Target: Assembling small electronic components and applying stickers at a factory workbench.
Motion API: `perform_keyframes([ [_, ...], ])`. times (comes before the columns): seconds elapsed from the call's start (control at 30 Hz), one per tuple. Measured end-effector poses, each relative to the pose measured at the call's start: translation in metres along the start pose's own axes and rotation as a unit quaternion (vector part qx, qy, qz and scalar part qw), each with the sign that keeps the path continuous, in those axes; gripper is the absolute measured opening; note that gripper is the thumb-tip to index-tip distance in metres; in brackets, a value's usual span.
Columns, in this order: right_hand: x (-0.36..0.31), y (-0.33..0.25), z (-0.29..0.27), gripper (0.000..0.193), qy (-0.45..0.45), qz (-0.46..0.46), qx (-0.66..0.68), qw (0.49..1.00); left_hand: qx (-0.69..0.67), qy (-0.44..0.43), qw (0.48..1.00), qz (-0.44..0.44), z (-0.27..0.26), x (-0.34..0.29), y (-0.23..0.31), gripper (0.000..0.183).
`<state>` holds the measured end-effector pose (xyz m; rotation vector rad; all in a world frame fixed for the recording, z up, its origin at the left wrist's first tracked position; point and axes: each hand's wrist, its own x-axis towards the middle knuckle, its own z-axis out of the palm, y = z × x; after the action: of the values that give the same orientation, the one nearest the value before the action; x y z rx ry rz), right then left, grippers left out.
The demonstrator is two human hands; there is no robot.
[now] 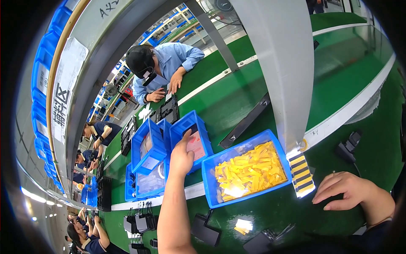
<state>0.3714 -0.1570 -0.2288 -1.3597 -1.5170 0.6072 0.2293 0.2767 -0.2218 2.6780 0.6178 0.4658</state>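
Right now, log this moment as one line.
left hand: reaching into blue bin | right hand: resting on green table | yellow parts bin: between hands

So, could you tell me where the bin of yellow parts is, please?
In the head view, the bin of yellow parts sits centre, between left hand and right hand.

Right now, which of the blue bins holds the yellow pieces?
The big blue bin right of the left hand, by the grey post. It is heaped with yellow pieces; the other bins hold none.
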Motion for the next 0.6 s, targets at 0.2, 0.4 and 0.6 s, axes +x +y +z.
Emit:
perform_keyframes([
  [0.2, 0.002, -0.001, -0.002, 0.027, -0.003, -0.002, -0.012, 1.0, 0.156, 0.243, 0.933, 0.213, -0.035, -0.031, 0.027, 0.044],
  [0.4, -0.002, -0.003, -0.001, 0.027, 0.001, -0.013, -0.012, 1.0, 0.28, 0.199, 0.934, -0.097, -0.088, -0.058, -0.05, 0.04],
  [0.6, 0.001, 0.002, -0.001, 0.027, -0.006, -0.014, -0.009, 1.0, 0.271, 0.279, 0.921, -0.02, -0.062, -0.063, -0.054, 0.032],
])
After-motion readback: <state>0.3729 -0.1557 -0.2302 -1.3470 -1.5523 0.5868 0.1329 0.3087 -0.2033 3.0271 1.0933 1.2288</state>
